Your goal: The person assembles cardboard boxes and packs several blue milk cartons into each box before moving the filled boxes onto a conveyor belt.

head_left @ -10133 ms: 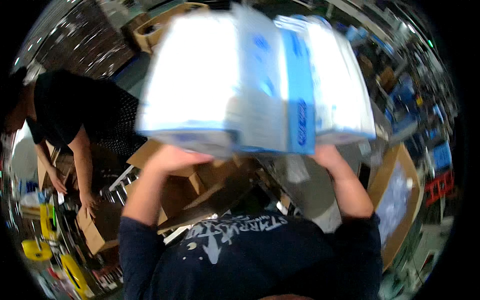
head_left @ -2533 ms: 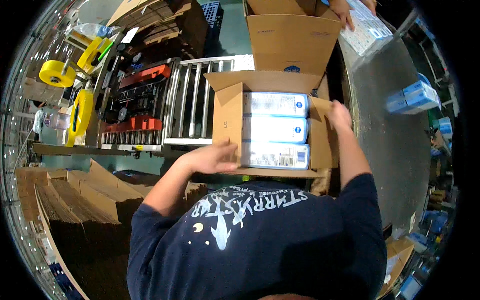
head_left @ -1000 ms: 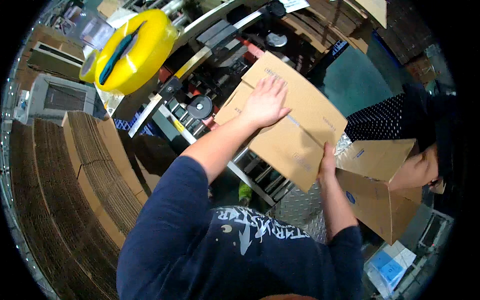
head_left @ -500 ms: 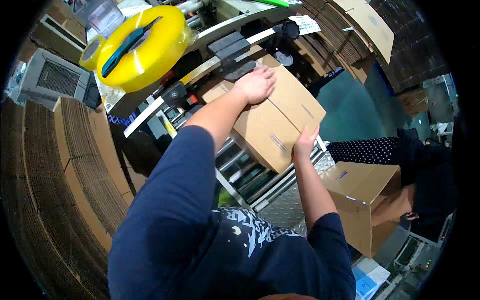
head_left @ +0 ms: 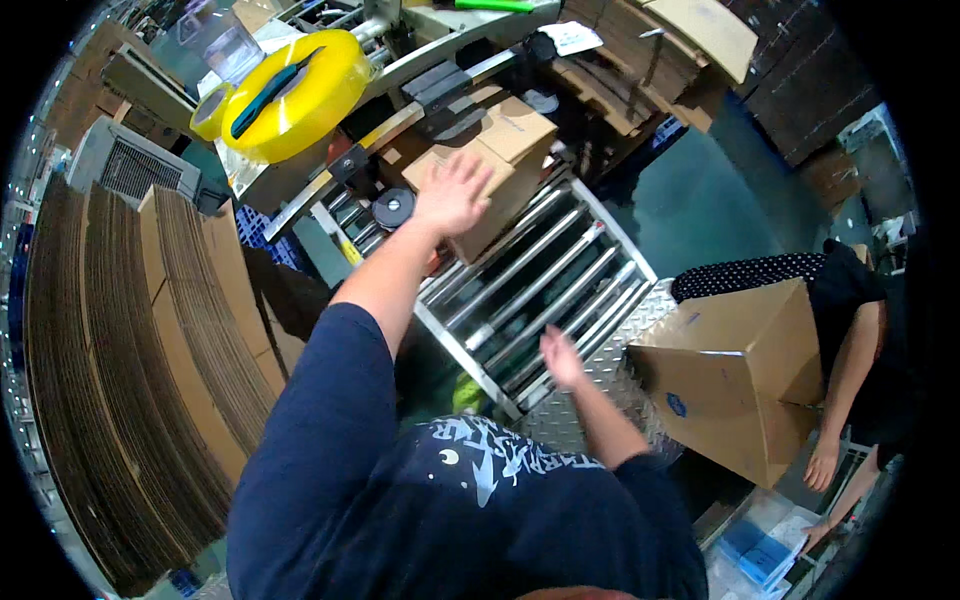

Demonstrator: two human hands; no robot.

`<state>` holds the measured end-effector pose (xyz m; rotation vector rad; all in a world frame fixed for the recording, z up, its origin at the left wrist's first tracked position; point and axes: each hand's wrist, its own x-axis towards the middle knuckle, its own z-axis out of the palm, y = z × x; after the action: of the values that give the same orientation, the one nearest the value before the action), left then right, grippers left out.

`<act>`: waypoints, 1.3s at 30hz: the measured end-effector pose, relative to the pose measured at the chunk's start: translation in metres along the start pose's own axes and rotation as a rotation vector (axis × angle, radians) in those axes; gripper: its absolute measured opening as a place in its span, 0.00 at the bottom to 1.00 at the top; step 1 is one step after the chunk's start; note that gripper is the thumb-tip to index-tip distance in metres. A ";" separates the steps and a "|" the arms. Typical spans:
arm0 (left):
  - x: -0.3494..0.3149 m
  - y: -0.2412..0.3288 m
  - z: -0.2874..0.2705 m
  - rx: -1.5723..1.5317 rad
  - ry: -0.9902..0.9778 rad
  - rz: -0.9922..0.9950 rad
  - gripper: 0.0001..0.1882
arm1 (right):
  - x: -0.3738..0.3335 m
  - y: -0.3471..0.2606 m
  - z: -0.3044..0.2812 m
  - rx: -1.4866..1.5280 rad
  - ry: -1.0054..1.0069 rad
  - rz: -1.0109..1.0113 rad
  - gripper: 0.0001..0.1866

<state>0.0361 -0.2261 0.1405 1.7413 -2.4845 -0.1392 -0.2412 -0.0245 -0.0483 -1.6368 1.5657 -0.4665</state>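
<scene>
A closed brown cardboard box (head_left: 512,195) sits at the far end of the roller conveyor (head_left: 560,265), partly under the dark guide head of a taping machine (head_left: 437,88). My left hand (head_left: 455,195) lies over the box's near left part with its fingers spread. Whether the palm presses on the cardboard, I cannot tell. My right hand (head_left: 562,357) is apart from the box, above the near right rollers. It holds nothing, and its fingers are stretched out, slightly blurred.
Large yellow tape rolls (head_left: 340,80) with a teal cutter (head_left: 270,100) on top lie at upper left. Stacked flat cardboard (head_left: 130,330) lines the left. At right, another person's arm (head_left: 850,370) is beside an open carton (head_left: 720,390).
The box has moved away from me along the rollers, under the guide head. My right hand has let go of it and drawn back. My left hand has shifted left.
</scene>
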 end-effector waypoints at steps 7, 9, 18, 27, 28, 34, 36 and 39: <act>-0.133 0.020 0.008 -0.137 -0.034 -0.190 0.22 | -0.269 0.129 -0.037 -0.265 -0.641 0.402 0.22; -0.197 0.026 0.026 -0.355 -0.361 -0.070 0.24 | -0.308 0.160 -0.053 -0.236 -0.533 0.466 0.22; -0.383 0.133 -0.277 0.233 0.386 -0.187 0.25 | -0.322 0.187 -0.104 -0.105 -0.107 0.396 0.20; -0.480 0.037 -0.373 0.244 0.240 -0.567 0.27 | -0.309 0.436 -0.031 0.032 -0.338 0.011 0.17; -0.419 0.027 -0.332 0.161 0.370 -0.421 0.23 | -0.355 0.528 -0.102 -0.017 -0.304 0.067 0.17; -0.538 0.075 -0.380 0.740 0.740 -0.801 0.11 | -0.392 0.299 -0.037 -0.175 -0.513 0.260 0.15; -0.530 0.095 -0.403 0.848 1.012 -0.580 0.09 | -0.389 0.258 -0.068 -0.197 -0.423 0.154 0.15; -0.490 0.187 -0.435 1.132 1.092 -0.104 0.06 | -0.378 0.080 -0.134 -0.205 -0.239 0.188 0.16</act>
<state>0.0882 0.2913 0.5800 1.4151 -1.5763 1.9097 -0.4541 0.3032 0.0709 -1.6088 1.6050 -0.0099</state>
